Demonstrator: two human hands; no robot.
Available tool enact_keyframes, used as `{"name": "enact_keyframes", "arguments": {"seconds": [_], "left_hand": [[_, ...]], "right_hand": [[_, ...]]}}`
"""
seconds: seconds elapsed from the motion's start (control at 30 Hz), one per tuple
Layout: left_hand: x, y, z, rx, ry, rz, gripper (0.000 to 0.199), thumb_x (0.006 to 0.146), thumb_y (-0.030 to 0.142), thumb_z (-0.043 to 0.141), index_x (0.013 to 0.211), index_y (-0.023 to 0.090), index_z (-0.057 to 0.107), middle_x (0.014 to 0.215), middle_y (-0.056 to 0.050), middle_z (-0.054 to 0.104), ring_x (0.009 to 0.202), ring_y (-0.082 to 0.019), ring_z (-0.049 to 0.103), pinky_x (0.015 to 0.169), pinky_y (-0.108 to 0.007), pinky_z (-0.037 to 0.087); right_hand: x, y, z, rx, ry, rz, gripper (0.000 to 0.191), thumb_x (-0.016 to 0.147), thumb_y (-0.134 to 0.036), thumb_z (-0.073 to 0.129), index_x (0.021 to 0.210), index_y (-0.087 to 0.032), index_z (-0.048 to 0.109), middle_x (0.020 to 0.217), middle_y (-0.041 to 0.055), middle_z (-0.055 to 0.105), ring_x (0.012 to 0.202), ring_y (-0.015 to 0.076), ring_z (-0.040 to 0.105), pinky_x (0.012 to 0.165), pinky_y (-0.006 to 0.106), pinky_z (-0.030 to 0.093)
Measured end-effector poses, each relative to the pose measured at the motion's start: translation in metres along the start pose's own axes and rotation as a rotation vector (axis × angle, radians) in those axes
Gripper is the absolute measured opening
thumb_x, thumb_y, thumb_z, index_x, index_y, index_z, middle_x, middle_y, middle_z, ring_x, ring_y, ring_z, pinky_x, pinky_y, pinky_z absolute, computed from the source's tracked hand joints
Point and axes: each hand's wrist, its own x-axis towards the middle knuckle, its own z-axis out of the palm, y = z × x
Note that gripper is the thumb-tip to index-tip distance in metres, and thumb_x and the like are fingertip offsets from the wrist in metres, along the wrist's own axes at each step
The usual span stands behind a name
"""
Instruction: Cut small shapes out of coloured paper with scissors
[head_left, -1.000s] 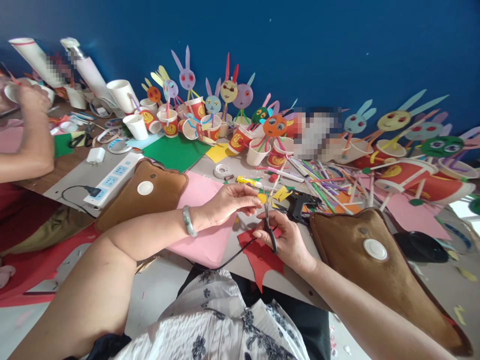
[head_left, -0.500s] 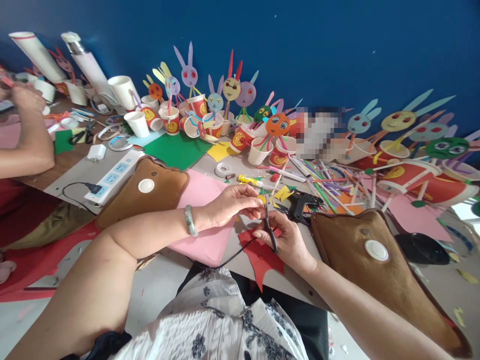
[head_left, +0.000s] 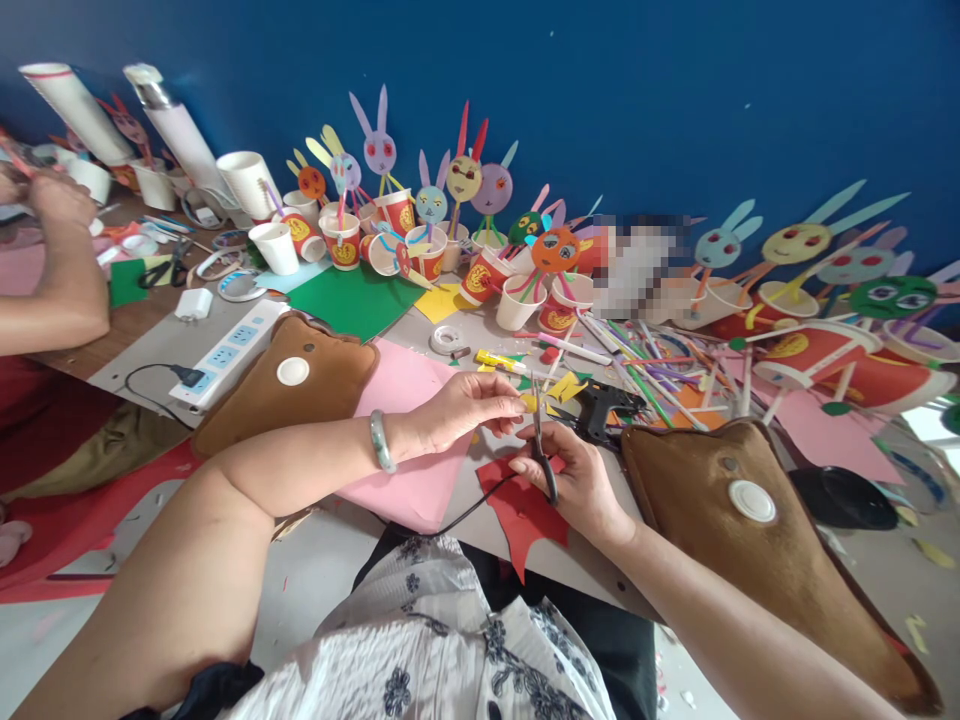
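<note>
My right hand point(head_left: 576, 478) is closed around the black handles of a pair of scissors point(head_left: 543, 462), whose metal blades point up and away from me. My left hand point(head_left: 469, 405), with a jade bangle point(head_left: 382, 442) on the wrist, pinches a small piece of yellow paper point(head_left: 531, 402) between thumb and forefinger. The blade tips stand right beside this piece; whether they touch it I cannot tell. Under my right hand lies a cut red paper sheet point(head_left: 517, 515). Pink paper point(head_left: 420, 450) lies below my left forearm.
Brown plush hot-water bags point(head_left: 682, 480) flank my arms. Ahead are a black glue gun point(head_left: 600, 408), yellow scraps, a yellow glue tube point(head_left: 501, 362) and many coloured sticks. Paper-cup rabbit figures point(head_left: 525, 300) line the blue wall. At left, a power strip point(head_left: 229, 355) and another person's arm point(head_left: 60, 265).
The scissors and my right hand have shifted slightly right, away from my left fingers. More of the yellow piece shows now. My left hand has barely moved.
</note>
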Motion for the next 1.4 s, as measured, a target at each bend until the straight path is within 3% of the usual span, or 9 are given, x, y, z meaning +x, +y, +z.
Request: {"name": "enact_keyframes", "arguments": {"seconds": [0.33, 1.4], "left_hand": [[-0.0058, 0.0041, 0.0039, 0.146, -0.027, 0.052, 0.021, 0.081, 0.030, 0.070, 0.072, 0.015, 0.057, 0.067, 0.002, 0.057, 0.064, -0.008, 0.053, 0.064, -0.024, 0.043], [-0.0044, 0.0027, 0.0001, 0.196, -0.073, 0.114, 0.025, 0.084, 0.033, 0.069, 0.073, 0.015, 0.055, 0.067, 0.002, 0.056, 0.064, -0.008, 0.052, 0.063, -0.024, 0.041]], "right_hand": [[-0.0007, 0.0015, 0.0001, 0.016, 0.000, 0.002, 0.051, 0.077, -0.068, 0.073, 0.096, -0.021, 0.067, 0.072, 0.0049, 0.071, 0.065, 0.0208, 0.064, 0.062, 0.031, 0.052], [-0.0008, -0.0050, -0.0029, 0.008, -0.016, 0.021, 0.053, 0.077, -0.070, 0.072, 0.093, -0.020, 0.067, 0.061, 0.0034, 0.068, 0.059, 0.0187, 0.059, 0.056, 0.028, 0.046]]}}
